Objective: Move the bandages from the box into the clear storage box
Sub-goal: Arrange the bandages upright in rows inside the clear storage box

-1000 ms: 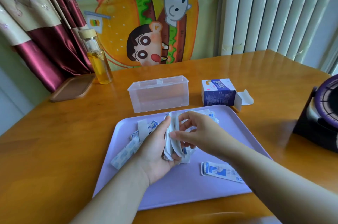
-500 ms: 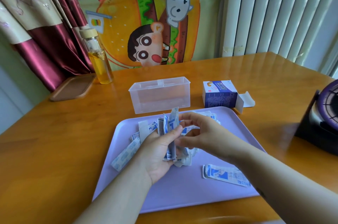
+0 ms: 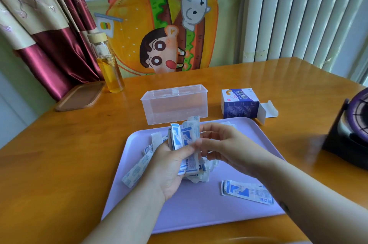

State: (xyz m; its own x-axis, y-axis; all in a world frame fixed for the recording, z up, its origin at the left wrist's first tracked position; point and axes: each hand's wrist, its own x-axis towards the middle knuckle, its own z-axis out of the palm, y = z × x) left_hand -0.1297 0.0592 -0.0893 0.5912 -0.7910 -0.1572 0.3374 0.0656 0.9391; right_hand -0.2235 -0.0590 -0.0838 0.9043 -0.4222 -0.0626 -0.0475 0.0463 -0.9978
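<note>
Shining with reflections, an orange table (image 3: pixel 59 154) fills the view. A red curtain (image 3: pixel 49 44) hangs far left, a cartoon poster (image 3: pixel 159 34) is on the wall, and white blinds (image 3: pixel 298 14) are to the right. A lilac tray (image 3: pixel 199 214) lies on the table. Behind it stand the clear box (image 3: pixel 175 104) and the carton (image 3: pixel 239 104), whose flap is open to the right.

The left hand (image 3: pixel 169 166) grips a bundle of bandages (image 3: pixel 185 136) upright over the tray. The right hand (image 3: pixel 229 148) touches the bundle with curled fingers; I cannot tell if it pinches a strip. Loose strips (image 3: pixel 137 170) lie partly hidden under the hands. A dark device (image 3: pixel 350 134) is cut off at the right edge.

One strip (image 3: pixel 247 192) lies near the tray's right rim. A narrow band of table shows between the tray and the clear box. A bottle (image 3: pixel 108 64) and a wooden board (image 3: pixel 79 96) stand well apart, far left.
</note>
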